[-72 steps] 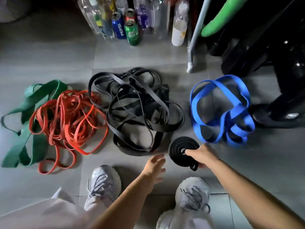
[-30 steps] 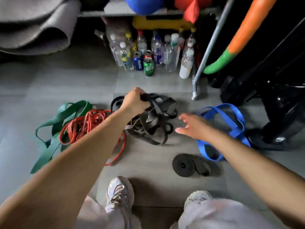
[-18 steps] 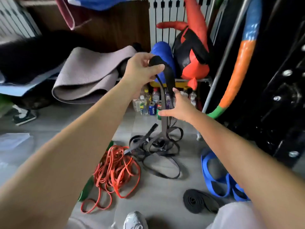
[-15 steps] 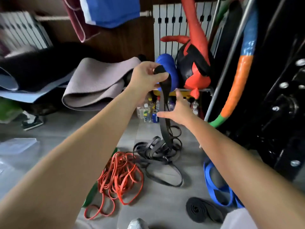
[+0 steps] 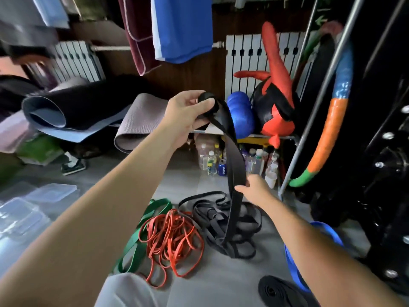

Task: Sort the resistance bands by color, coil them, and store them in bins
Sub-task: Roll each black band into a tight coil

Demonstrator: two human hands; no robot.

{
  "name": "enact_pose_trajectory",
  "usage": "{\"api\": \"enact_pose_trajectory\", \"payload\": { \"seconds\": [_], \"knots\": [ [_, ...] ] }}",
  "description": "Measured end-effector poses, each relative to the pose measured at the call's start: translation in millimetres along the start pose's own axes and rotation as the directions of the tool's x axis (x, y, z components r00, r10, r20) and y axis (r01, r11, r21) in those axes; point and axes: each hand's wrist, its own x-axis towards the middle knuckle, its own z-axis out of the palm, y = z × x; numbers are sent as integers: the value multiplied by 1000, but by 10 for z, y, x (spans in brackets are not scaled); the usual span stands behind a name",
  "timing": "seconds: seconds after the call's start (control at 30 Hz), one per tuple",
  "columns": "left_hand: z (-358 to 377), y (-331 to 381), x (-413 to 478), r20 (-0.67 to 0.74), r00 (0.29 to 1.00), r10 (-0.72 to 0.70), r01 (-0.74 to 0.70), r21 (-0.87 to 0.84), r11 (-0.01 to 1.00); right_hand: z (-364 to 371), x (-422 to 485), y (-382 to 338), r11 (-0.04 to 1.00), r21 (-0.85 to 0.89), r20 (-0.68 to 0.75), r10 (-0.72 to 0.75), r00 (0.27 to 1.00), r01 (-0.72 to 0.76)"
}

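Coiled black flat rubber band [image 5: 274,291]: grey floor, nearest, lower right.
Blue loop band [image 5: 290,262]: just beside it, partly behind the right forearm.
Heap of thin orange-red bands [image 5: 172,238]: mid-floor, wide green band [image 5: 135,242] at its left, tangled heap of black bands [image 5: 212,224] at its right.
Clear plastic bins [image 5: 22,213]: floor, far left.
Right hand [image 5: 252,189]: fingers pinch the long black strap band [image 5: 234,156] at mid-length.
Left hand [image 5: 188,114]: raised, fingers curled round the strap's top end; lower end trails into the black heap.
Bottles and cans [image 5: 221,160]: farthest, beneath a shelf.
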Motion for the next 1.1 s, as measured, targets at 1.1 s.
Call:
{"api": "enact_pose_trajectory", "payload": {
  "seconds": [1.1],
  "knots": [
    [-636,43,-714,-256,966,-45,102,213,972,-1003,-674,-1532,889,3,-427,-413,805,457]
  ]
}}
